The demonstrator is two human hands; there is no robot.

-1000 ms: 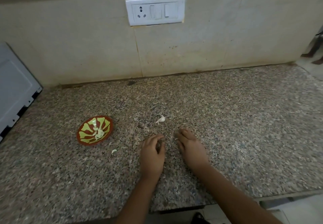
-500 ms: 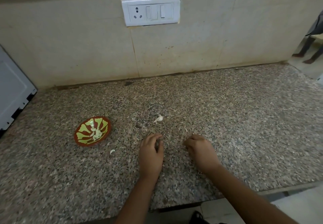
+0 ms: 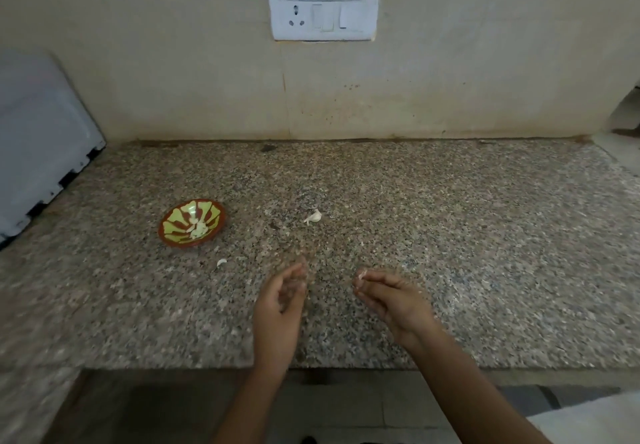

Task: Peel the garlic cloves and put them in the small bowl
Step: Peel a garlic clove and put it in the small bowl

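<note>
The small red and yellow-green bowl (image 3: pixel 165 235) sits on the granite counter at the left, with peeled garlic cloves (image 3: pixel 198 230) inside. A loose garlic clove (image 3: pixel 313 217) lies on the counter beyond my hands. A small pale scrap of peel (image 3: pixel 221 262) lies near the bowl. My right hand (image 3: pixel 393 296) is raised just above the counter and pinches a small pale garlic piece (image 3: pixel 362 275) at its fingertips. My left hand (image 3: pixel 280 300), blurred, hovers beside it with loosely curled fingers and holds nothing visible.
A white appliance (image 3: pixel 38 138) leans at the far left of the counter. A white socket and switch plate (image 3: pixel 323 14) is on the wall behind. The counter's front edge (image 3: pixel 346 369) runs just under my wrists.
Both hands have lifted off the counter. My right hand now pinches a small pale piece, and my left hand has turned sideways with fingers loosened.
</note>
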